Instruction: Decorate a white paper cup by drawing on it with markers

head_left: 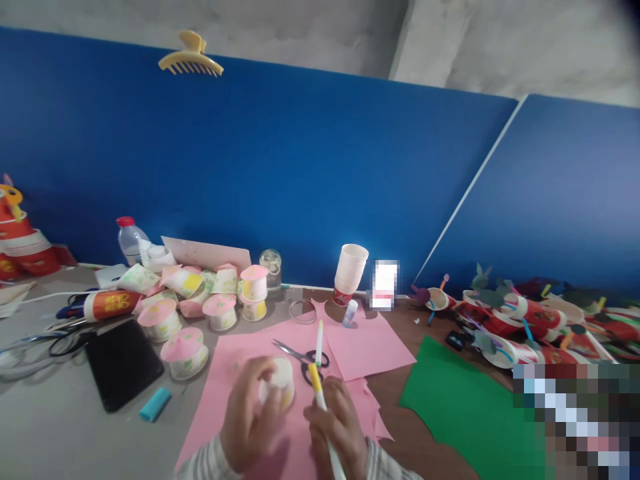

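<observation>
My left hand (253, 410) has its fingers wrapped round a small white paper cup (283, 373) with some yellow on its side. In my right hand (337, 417) is a white marker (333, 457) with a yellow end pointing up and away from me. Both hands are above pink paper (227, 363). Just beyond them lie black-handled scissors (295, 351) and a second marker (319, 343), white with a yellowish tip and a green band. A small glue bottle (351, 313) stands behind these on the paper.
Several decorated cups with pink tops (185, 345) stand at left, near a black tablet (124, 365) and a turquoise marker cap (155, 404). Stacked white cups (351, 267) stand by the blue partition (300, 167). Green paper (450, 400) and paper-cup crafts (535, 320) lie at right.
</observation>
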`<state>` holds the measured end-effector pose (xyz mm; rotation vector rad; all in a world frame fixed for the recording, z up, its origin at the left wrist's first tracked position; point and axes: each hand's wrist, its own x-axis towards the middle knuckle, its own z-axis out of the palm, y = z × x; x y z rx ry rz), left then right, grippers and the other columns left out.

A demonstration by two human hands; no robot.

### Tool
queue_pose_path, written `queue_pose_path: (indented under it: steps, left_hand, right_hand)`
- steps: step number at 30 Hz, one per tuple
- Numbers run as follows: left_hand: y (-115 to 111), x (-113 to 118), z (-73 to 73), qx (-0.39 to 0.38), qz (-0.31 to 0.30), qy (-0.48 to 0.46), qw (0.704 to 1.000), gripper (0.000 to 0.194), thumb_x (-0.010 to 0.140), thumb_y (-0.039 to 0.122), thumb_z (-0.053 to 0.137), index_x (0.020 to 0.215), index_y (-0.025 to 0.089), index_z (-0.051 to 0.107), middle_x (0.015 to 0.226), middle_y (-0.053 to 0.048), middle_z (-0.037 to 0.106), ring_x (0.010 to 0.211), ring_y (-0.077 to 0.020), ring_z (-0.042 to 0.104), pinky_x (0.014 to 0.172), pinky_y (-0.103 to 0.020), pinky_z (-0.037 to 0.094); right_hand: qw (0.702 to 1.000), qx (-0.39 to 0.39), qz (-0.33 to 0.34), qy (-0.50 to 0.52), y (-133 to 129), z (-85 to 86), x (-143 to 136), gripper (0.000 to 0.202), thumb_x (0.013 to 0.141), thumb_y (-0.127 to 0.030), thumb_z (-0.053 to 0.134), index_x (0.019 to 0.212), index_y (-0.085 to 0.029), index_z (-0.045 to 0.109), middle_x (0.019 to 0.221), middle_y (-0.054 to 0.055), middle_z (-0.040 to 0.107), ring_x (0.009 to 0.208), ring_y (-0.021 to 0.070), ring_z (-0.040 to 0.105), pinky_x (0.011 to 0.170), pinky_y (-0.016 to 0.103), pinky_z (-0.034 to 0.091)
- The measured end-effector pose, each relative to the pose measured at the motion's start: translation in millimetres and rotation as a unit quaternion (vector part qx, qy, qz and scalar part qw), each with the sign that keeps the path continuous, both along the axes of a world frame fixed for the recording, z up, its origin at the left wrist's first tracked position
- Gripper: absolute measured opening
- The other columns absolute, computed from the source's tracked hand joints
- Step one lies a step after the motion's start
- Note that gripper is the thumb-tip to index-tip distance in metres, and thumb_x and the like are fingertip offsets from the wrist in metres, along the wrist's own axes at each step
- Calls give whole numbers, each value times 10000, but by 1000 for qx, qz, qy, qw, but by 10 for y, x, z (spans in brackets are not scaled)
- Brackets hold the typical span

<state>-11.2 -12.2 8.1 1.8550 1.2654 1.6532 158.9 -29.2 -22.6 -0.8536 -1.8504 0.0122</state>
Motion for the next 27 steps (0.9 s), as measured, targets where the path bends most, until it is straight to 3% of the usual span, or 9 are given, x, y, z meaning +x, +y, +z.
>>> queue_pose_path:
  steps: [2,4,7,12,19,27]
  left_hand:
    - [139,-62,2,-45,40,-25,998,454,707,554,445,1063,275,414,951,-7,510,870,-208,516,783,-382,443]
    - [248,-102,-31,-96,6,-29,995,551,678,630,420,1089,265,385,1017,-18,490,960,-228,483,847,-411,407]
    - [321,-121,-131,-174,-59,-31,983,690,589,698,482,1117,275,349,1102,-25,477,1053,-247,436,904,-425,373]
    - [301,-82,-264,-229,-119,-24,966,889,465,602,672,1183,276,261,1207,-45,417,1135,-269,359,947,-418,337]
    - [298,-52,-288,-265,-140,-38,953,939,449,425,730,1211,288,199,1122,-31,487,1042,-256,459,880,-377,407]
    - [332,-25,-364,-274,-108,-55,954,848,436,411,706,1172,320,295,1048,15,547,942,-247,519,792,-370,465]
  right_hand:
    - [997,-26,-69,-7,79,-5,60,308,703,-165,562,991,-275,562,821,53,570,764,280,542,662,435,462]
    - [992,-45,-118,-4,176,-4,110,390,710,-154,553,1083,-256,505,850,65,584,777,288,535,708,463,438]
    - [985,-93,-140,-36,309,-35,165,422,708,-126,531,1116,-217,477,847,64,597,749,274,546,735,452,413]
    - [971,-154,-162,-89,416,-189,234,556,549,-13,507,1068,-211,518,757,29,595,699,260,552,724,397,392]
    - [938,-225,-224,-136,476,-339,277,589,494,-46,586,1049,-243,560,808,57,642,744,293,562,723,392,338]
    - [938,-177,-247,-169,484,-380,243,501,555,-95,646,994,-336,613,685,21,604,633,272,537,609,351,318]
